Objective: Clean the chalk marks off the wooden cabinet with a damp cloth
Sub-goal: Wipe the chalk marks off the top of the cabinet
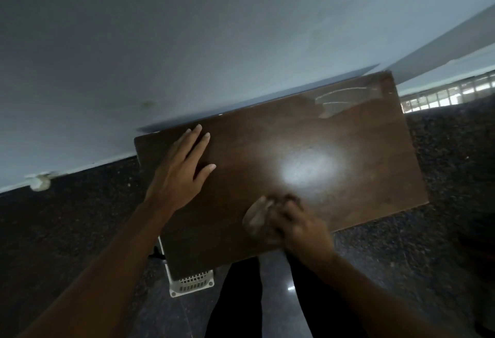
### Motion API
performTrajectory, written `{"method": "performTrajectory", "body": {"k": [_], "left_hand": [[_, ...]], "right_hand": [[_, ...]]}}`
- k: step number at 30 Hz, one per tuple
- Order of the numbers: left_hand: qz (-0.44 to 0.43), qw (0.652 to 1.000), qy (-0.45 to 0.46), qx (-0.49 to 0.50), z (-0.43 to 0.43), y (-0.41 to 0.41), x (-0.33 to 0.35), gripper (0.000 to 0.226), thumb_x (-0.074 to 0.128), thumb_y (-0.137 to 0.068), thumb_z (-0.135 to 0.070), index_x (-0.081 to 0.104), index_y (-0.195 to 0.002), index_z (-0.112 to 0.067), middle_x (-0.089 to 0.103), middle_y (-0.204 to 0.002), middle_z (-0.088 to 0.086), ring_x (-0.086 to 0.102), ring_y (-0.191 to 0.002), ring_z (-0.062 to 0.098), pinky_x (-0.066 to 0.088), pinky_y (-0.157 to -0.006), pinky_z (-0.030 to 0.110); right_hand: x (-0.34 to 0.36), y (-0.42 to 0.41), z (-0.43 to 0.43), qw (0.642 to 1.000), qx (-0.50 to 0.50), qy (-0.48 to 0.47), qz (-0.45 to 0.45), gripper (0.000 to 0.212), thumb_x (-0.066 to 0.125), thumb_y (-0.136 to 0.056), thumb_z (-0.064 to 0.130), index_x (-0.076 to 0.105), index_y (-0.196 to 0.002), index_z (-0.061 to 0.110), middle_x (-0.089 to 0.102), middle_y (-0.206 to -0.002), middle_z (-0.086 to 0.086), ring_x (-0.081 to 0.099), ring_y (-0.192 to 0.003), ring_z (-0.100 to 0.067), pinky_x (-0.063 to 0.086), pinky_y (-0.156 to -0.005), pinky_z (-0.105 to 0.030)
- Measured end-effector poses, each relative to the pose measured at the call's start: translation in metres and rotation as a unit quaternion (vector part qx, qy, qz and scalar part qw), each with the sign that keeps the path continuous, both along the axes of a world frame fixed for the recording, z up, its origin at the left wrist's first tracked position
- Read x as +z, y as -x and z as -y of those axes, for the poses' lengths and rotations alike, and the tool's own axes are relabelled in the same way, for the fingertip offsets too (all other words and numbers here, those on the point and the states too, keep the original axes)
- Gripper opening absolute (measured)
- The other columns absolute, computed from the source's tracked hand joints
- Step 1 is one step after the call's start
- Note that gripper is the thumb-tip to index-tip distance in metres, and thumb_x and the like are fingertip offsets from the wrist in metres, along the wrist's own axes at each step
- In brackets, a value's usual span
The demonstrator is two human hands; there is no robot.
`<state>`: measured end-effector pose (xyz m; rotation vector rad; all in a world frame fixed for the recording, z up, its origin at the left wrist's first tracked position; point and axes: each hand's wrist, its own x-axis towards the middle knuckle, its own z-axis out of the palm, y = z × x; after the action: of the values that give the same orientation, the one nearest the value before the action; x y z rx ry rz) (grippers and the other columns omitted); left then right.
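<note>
1. I am wiping the top of the wooden cabinet (281,171), which fills the middle of the frame. My right hand (300,228), at the lower centre, is clenched around the damp cloth (258,217) and pressing it onto the wood near the front edge.
2. My left hand (182,171), at centre left, is lying flat and released on the cabinet top with its fingers spread, gripping nothing; I judge it is steadying the piece.
3. Pale chalk marks (337,99) are showing as curved streaks near the upper right corner of the top, well apart from the cloth. I judge the job is partway along, and the next move calls for carrying the cloth up and right across the top to reach them.
4. My right hand and the cloth are blurring, so I cannot make out the cloth's folds or its exact outline.
5. A bright glare in the middle of the top is washing out the surface there, so faint marks could be hiding under it.
6. The cabinet's front and sides are out of sight below the top; a white slotted basket (192,282) is peeking out beneath the front edge, mostly covered.
</note>
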<state>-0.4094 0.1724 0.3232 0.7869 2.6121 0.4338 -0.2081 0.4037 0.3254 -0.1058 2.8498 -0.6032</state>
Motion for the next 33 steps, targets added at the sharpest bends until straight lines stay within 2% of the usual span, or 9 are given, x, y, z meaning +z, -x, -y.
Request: {"method": "performTrajectory", "body": {"k": [5, 8, 12, 16, 19, 22, 28, 31, 33], "left_hand": [[0.041, 0.999, 0.030, -0.018, -0.031, -0.011, 0.006, 0.089, 0.057, -0.090, -0.060, 0.016, -0.159, -0.022, -0.003, -0.168, 0.000, 0.000, -0.155, 0.019, 0.015, -0.124, 0.045], [0.055, 0.996, 0.066, -0.006, -0.048, -0.016, 0.007, 0.109, 0.062, -0.080, -0.070, 0.005, -0.160, -0.024, -0.016, -0.167, 0.001, -0.008, -0.154, 0.021, 0.008, -0.124, 0.043], [0.082, 0.988, 0.130, 0.014, -0.062, -0.013, 0.009, 0.135, 0.076, -0.064, -0.071, -0.009, -0.158, -0.024, -0.029, -0.162, 0.004, -0.017, -0.153, 0.022, 0.009, -0.126, 0.046], [0.105, 0.974, 0.200, 0.006, -0.068, -0.008, 0.011, 0.144, 0.080, -0.059, -0.070, -0.015, -0.157, -0.023, -0.038, -0.158, 0.005, -0.023, -0.151, 0.024, 0.010, -0.125, 0.048], [0.113, 0.968, 0.223, 0.002, -0.076, -0.009, 0.014, 0.145, 0.082, -0.059, -0.066, -0.014, -0.157, -0.019, -0.036, -0.158, 0.009, -0.023, -0.150, 0.028, 0.010, -0.123, 0.052], [0.119, 0.968, 0.221, 0.009, -0.080, -0.009, 0.015, 0.145, 0.085, -0.058, -0.061, -0.010, -0.158, -0.017, -0.037, -0.157, 0.008, -0.024, -0.149, 0.029, 0.012, -0.122, 0.056], [0.129, 0.965, 0.228, 0.019, -0.081, -0.009, 0.016, 0.146, 0.087, -0.056, -0.056, -0.009, -0.158, -0.017, -0.039, -0.155, 0.005, -0.027, -0.148, 0.026, 0.011, -0.122, 0.056], [0.131, 0.962, 0.240, 0.019, -0.086, -0.009, 0.019, 0.146, 0.088, -0.057, -0.055, -0.009, -0.158, -0.016, -0.035, -0.158, 0.009, -0.025, -0.149, 0.029, 0.014, -0.122, 0.055], [0.136, 0.959, 0.249, 0.019, -0.091, -0.009, 0.023, 0.144, 0.087, -0.060, -0.054, -0.011, -0.158, -0.015, -0.035, -0.159, 0.011, -0.025, -0.150, 0.030, 0.019, -0.121, 0.054]], "right_hand": [[0.000, 0.062, -0.058, 0.953, -0.293, -0.063, 0.032, 0.046, 0.071, -0.070, 0.006, 0.069, -0.115, 0.016, 0.057, -0.105, -0.011, 0.051, -0.092, -0.037, 0.040, -0.055, -0.033], [-0.002, 0.082, -0.034, 0.929, -0.366, -0.050, 0.012, 0.047, 0.067, -0.070, 0.003, 0.068, -0.115, 0.016, 0.057, -0.109, -0.011, 0.050, -0.093, -0.036, 0.044, -0.057, -0.033], [-0.007, 0.053, -0.006, 0.990, -0.143, -0.010, -0.001, 0.042, 0.060, -0.075, 0.015, 0.066, -0.117, 0.017, 0.055, -0.109, -0.009, 0.052, -0.092, -0.033, 0.050, -0.063, -0.038], [-0.007, 0.009, -0.045, 1.000, 0.018, 0.020, 0.004, 0.044, 0.065, -0.078, 0.026, 0.065, -0.122, 0.020, 0.053, -0.110, -0.004, 0.054, -0.092, -0.031, 0.053, -0.062, -0.038], [0.001, 0.006, -0.105, 0.999, -0.038, -0.001, -0.004, 0.039, 0.059, -0.083, 0.027, 0.068, -0.120, 0.019, 0.056, -0.114, -0.004, 0.053, -0.100, -0.029, 0.057, -0.062, -0.036], [0.006, 0.037, -0.158, 0.986, -0.166, -0.037, -0.004, 0.032, 0.056, -0.086, 0.008, 0.071, -0.114, 0.012, 0.059, -0.107, -0.012, 0.055, -0.096, -0.033, 0.053, -0.070, -0.044], [-0.001, 0.135, -0.159, 0.933, -0.357, -0.050, -0.012, 0.021, 0.064, -0.090, 0.014, 0.067, -0.110, 0.009, 0.055, -0.110, -0.009, 0.046, -0.099, -0.027, 0.036, -0.069, -0.030], [0.006, 0.154, -0.116, 0.950, -0.310, 0.024, -0.006, 0.032, 0.067, -0.087, 0.010, 0.066, -0.119, 0.012, 0.055, -0.121, -0.012, 0.049, -0.107, -0.030, 0.050, -0.078, -0.037], [0.005, 0.145, -0.090, 0.979, -0.205, 0.013, 0.007, 0.044, 0.073, -0.081, 0.013, 0.064, -0.123, 0.012, 0.054, -0.119, -0.011, 0.050, -0.103, -0.030, 0.051, -0.070, -0.038]]}}
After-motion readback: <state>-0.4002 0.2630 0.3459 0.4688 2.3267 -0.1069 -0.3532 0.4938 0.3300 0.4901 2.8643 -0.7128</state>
